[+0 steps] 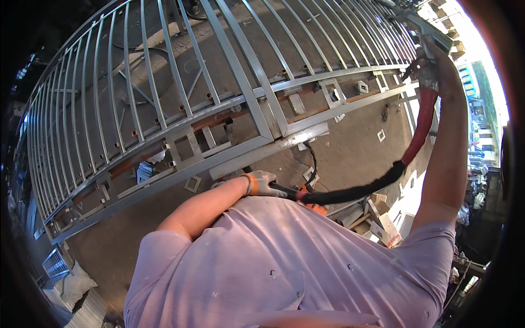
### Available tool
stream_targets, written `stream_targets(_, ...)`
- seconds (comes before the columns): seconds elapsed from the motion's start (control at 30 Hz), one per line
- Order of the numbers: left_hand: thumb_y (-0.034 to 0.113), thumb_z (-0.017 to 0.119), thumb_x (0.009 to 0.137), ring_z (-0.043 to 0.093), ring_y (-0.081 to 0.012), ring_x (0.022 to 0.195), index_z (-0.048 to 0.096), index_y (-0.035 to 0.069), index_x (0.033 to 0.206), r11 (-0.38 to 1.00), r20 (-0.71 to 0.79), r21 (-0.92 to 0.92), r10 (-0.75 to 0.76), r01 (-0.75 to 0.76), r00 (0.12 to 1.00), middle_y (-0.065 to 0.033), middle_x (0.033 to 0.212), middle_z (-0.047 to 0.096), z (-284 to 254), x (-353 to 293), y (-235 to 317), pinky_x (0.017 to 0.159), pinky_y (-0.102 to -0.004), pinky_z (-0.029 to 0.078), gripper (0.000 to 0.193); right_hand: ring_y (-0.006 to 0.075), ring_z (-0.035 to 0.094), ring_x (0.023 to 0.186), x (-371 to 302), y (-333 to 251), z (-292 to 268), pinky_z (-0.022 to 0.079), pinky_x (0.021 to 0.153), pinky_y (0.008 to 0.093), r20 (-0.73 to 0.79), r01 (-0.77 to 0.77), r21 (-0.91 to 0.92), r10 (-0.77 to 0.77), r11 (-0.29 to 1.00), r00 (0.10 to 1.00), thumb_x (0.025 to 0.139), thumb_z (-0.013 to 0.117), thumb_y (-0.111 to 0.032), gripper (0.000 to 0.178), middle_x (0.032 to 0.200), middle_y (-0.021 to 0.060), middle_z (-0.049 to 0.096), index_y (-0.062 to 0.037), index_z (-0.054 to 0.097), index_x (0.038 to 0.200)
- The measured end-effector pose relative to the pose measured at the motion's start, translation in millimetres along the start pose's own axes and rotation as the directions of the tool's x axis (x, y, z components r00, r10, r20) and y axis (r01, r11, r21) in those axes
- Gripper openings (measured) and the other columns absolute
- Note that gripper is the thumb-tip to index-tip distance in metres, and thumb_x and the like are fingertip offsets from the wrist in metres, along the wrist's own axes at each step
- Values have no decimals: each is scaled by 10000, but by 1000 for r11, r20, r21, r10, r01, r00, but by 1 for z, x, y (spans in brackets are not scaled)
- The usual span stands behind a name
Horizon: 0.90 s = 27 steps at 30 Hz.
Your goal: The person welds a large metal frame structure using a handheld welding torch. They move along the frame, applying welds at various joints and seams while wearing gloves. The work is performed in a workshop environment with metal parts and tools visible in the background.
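Note:
My left hand (pixel 264 184), in a grey glove with an orange cuff, is in front of my chest. It is closed round the end of a thick black cable (pixel 355 190). This cable sags to the right, then continues as a red-covered length (pixel 422 124) up to my raised right hand (pixel 433 68). That hand is closed on the red end; a dark tool-like part juts from it, its kind unclear. Beyond my hands lies a large metal gate frame (pixel 251 109) of silver square tubes with many upright bars. An orange object (pixel 314 205) lies partly hidden below the cable.
Square metal plates with holes (pixel 192 184) lie on the dusty floor (pixel 366 134). Scrap pieces (pixel 383 221) are heaped at the lower right. A pale sack (pixel 77 284) stands at the lower left. Bright daylight comes in at the right edge.

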<state>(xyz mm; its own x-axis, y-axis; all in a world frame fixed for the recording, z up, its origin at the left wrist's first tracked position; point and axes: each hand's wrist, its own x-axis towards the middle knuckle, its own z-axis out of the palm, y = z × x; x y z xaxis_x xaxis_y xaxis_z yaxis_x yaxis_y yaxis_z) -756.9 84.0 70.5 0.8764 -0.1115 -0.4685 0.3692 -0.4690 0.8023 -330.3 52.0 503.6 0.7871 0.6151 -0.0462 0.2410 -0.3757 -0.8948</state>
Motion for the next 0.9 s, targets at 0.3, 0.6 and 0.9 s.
stream_targets(0.3, 348, 778, 981, 673, -141, 929, 703, 92, 1057, 824, -597, -485, -67, -293, 799, -30, 1004, 730, 50, -195, -66, 835, -351, 548, 277, 224, 743, 746, 22, 41, 60, 692, 745, 422, 148, -75, 449, 9, 890, 989, 1145, 640, -322, 324, 924, 119, 727, -28, 626, 1281)
stream_targets(0.6, 542, 595, 1097, 626, -208, 806, 650, 72, 980, 887, -902, -431, -431, 168, -33, -80, 893, 671, 146, -312, -75, 770, -398, 529, 487, 336, 771, 875, 35, 105, 236, 697, 799, 572, 620, -621, 469, 267, 628, 738, 1185, 555, -300, 359, 1039, 190, 690, 45, 524, 1279)
stream_targets(0.9, 731, 360, 1135, 511, -194, 674, 643, 102, 1065, 873, -734, -363, -483, -325, -478, -38, 763, 534, 82, -329, 80, 734, -409, 508, 693, 381, 743, 925, 76, 158, 336, 665, 903, 543, 788, -834, 156, 442, 530, 428, 1188, 550, -286, 352, 1058, 226, 702, 38, 478, 1308)
